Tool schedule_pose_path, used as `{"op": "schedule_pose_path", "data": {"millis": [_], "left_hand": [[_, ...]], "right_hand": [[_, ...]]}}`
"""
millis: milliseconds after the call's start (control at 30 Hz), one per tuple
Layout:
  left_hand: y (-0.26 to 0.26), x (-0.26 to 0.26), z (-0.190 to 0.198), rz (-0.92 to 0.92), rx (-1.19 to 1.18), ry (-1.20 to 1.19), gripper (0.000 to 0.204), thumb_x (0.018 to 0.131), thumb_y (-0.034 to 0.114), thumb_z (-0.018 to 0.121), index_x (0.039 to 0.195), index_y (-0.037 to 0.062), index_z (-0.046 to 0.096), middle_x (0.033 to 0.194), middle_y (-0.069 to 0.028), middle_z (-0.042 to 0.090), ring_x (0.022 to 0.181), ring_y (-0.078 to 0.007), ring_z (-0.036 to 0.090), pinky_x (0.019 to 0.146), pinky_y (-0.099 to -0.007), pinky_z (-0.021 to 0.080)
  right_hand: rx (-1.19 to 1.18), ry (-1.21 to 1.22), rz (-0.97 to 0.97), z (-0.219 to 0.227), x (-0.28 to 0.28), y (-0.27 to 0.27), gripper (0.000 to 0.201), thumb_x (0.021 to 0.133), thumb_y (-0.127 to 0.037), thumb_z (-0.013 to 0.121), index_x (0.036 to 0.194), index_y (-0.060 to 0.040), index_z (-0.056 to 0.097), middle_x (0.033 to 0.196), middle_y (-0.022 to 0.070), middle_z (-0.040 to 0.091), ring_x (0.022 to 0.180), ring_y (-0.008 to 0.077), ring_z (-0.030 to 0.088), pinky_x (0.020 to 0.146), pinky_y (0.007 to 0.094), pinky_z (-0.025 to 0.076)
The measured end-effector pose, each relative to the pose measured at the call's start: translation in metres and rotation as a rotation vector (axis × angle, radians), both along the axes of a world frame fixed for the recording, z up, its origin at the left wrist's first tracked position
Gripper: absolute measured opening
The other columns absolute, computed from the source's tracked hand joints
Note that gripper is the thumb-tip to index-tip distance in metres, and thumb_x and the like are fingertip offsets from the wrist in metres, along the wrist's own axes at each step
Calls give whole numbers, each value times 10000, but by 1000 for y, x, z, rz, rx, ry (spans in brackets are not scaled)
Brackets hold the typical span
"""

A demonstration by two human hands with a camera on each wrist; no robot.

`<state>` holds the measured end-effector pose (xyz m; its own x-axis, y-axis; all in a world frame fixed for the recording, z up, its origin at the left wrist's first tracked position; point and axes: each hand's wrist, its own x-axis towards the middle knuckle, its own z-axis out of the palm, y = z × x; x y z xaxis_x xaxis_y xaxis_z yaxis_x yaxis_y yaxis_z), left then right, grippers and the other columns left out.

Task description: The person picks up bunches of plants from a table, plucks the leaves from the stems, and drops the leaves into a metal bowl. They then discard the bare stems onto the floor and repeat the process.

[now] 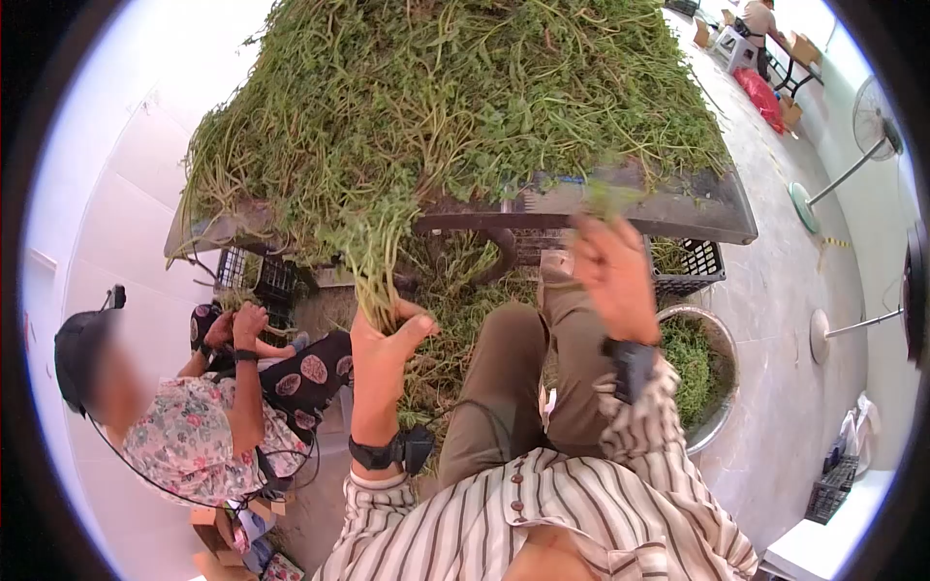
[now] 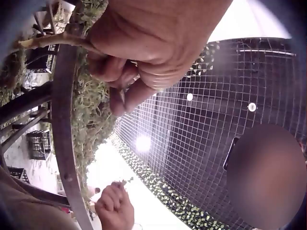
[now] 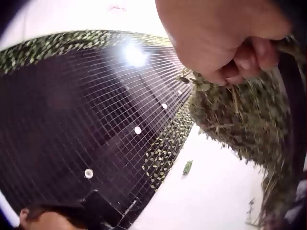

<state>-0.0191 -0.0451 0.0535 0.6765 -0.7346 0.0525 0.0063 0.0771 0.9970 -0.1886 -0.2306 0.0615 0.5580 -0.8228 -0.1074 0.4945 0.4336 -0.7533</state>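
Observation:
Long leafy green stems (image 1: 373,257) hang over the near edge of a dark table, and my left hand (image 1: 383,353) grips their lower ends with the thumb across them. In the left wrist view a pale brown stem (image 2: 57,40) runs out from beside that hand (image 2: 158,38). My right hand (image 1: 618,281), blurred, is raised in front of the table's right part. Its fingers pinch a small green sprig (image 1: 612,197). The right wrist view has the hand (image 3: 220,38) with curled fingers and a few leaves showing past it. A large heap of greens (image 1: 465,97) covers the table (image 1: 668,198).
Below right stands a round tub (image 1: 731,363) with greens inside, near a black crate (image 1: 702,261). More stems (image 1: 441,358) lie beneath the table by my knees. At the left another person (image 1: 203,426) sits handling greens. Standing fans (image 1: 872,126) are at the right.

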Motion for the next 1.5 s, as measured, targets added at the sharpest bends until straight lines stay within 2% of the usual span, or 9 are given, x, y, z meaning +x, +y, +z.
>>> {"op": "schedule_pose_path", "data": {"millis": [100, 167, 233, 300, 400, 467, 567, 900, 1500], "left_hand": [[3, 2, 2, 1, 77, 39, 217, 735, 88, 666, 868, 39, 501, 675, -28, 603, 540, -33, 465, 485, -172, 334], [2, 5, -4, -26, 75, 60, 228, 728, 61, 665, 877, 32, 495, 691, -40, 609, 592, -62, 522, 532, -190, 381], [1, 3, -7, -15, 63, 67, 252, 730, 60, 676, 893, 24, 487, 710, -54, 615, 642, -93, 563, 579, -215, 418], [-3, -1, -10, 16, -68, 63, 239, 725, 141, 711, 816, 52, 509, 685, -73, 626, 435, -11, 356, 393, -166, 244], [-4, 0, -15, -27, -54, 63, 235, 754, 170, 701, 817, 58, 505, 712, -97, 639, 441, -9, 345, 395, -166, 243], [-3, 2, -15, -64, -19, 85, 242, 767, 186, 694, 831, 58, 498, 741, -126, 646, 431, -7, 325, 388, -166, 233], [-3, -4, -7, -51, -51, 98, 242, 771, 174, 687, 849, 52, 492, 741, -138, 645, 421, -8, 313, 381, -165, 219], [15, 6, -4, 109, -5, 68, 269, 757, 174, 717, 782, 66, 472, 585, 50, 443, 458, -17, 365, 395, -179, 258], [0, 8, -13, 21, 12, 133, 265, 855, 118, 408, 1052, -5, 533, 827, -71, 635, 462, -23, 303, 422, -171, 264]], "right_hand": [[-629, 671, -362, -35, -89, -4, 139, 870, -39, 489, 1004, -10, 510, 665, -21, 410, 524, 28, 341, 402, 160, 247], [-238, 475, -315, -41, -164, -7, 243, 851, -95, 510, 1039, 52, 554, 792, 42, 547, 709, 104, 537, 608, 175, 423], [-737, 1247, -552, -58, -217, -6, 283, 851, -130, 522, 1050, 68, 559, 747, 50, 538, 679, 90, 517, 552, 187, 399], [-931, 1470, -827, -100, -285, -12, 301, 845, -142, 540, 1055, 74, 546, 691, 44, 495, 581, 62, 437, 500, 201, 358], [-181, 1038, -753, -41, -256, 14, 274, 865, -147, 528, 1041, 61, 553, 646, 8, 437, 512, 31, 357, 450, 192, 305], [-686, 1088, -619, -27, -218, 17, 229, 890, -142, 502, 1035, 21, 572, 613, -42, 397, 490, 8, 331, 423, 168, 257], [-298, 568, -314, 8, -126, 31, 186, 884, -104, 481, 1013, -20, 585, 621, -85, 415, 495, -7, 305, 435, 163, 242], [-779, 242, 581, 3, 71, 74, 214, 767, -99, 628, 938, 23, 587, 753, 28, 558, 692, 68, 489, 621, 236, 412], [-453, 345, 398, -28, 81, 52, 221, 799, -124, 600, 975, 7, 575, 762, -12, 550, 669, 56, 459, 606, 225, 393]]}}
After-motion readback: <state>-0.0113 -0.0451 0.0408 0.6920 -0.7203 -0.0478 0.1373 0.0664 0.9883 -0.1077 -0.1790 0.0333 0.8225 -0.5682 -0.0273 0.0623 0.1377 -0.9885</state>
